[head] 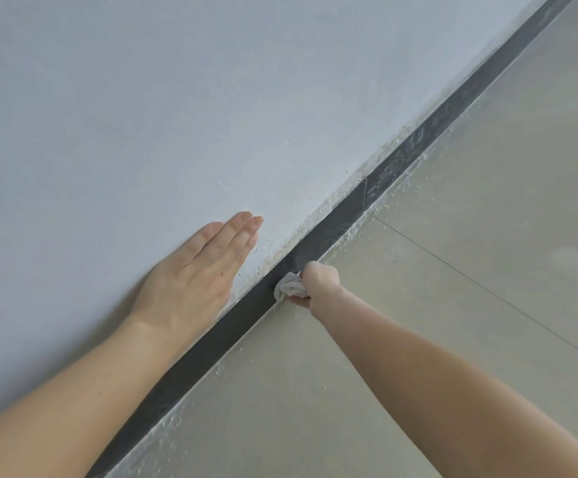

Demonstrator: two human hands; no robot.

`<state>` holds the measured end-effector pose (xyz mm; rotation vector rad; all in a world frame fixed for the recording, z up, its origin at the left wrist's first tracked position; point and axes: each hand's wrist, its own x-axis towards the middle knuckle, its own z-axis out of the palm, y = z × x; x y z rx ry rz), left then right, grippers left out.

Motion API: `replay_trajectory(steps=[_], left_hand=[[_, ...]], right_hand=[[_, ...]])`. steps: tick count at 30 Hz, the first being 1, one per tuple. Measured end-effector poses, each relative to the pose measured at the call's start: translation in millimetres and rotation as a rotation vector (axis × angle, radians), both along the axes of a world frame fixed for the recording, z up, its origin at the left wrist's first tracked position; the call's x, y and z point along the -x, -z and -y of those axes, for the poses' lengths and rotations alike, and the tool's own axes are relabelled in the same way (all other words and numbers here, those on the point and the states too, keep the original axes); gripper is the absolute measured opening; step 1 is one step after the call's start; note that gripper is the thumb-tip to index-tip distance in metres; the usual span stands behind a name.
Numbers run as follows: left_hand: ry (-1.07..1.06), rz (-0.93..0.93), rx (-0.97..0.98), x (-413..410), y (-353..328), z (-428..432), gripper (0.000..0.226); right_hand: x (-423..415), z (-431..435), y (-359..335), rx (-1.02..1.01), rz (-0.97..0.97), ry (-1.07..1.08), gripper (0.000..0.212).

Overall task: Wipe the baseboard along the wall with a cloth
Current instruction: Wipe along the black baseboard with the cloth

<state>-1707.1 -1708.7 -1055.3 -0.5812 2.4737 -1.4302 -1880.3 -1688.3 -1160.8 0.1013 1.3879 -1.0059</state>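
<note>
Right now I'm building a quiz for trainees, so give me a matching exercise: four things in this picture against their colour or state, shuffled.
1 left hand
2 right hand
3 cloth
4 baseboard

a white, bunched up
b dark grey
c flat on the wall
d grips the cloth

Pairs: 1-c; 2-d; 3-a; 4-b

One head-worn wide-angle camera looks forward and down, tilted so that the dark baseboard crosses the frame diagonally from lower left to upper right. The wall fills everything above and left of the baseboard, the floor everything below and right. The view is near: both forearms enter from the bottom edge, the left hand flat just above the baseboard, the right hand against it with a cloth.
</note>
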Motion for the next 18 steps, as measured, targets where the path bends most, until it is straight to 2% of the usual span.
replay_trajectory(steps=[4,7,11,13,16,18], left_hand=[[-0.008,0.003,-0.036,3,-2,2,0.064],[0.018,0.001,-0.038,3,-1,3,0.064],[0.021,0.011,-0.014,3,1,4,0.062],[0.041,-0.011,-0.032,3,2,5,0.062],[0.042,-0.038,-0.065,6,-2,4,0.062],[0.04,-0.041,-0.072,6,-3,3,0.062]], right_hand=[[38,10,0,0.057,-0.111,0.086,0.044],[64,7,-3,0.098,-0.119,0.262,0.043],[76,-1,-8,0.031,-0.186,0.56,0.019],[60,-11,-10,0.038,-0.184,0.484,0.014],[16,-31,-18,0.082,-0.115,0.057,0.023],[-11,-38,-21,0.065,0.008,-0.167,0.022]])
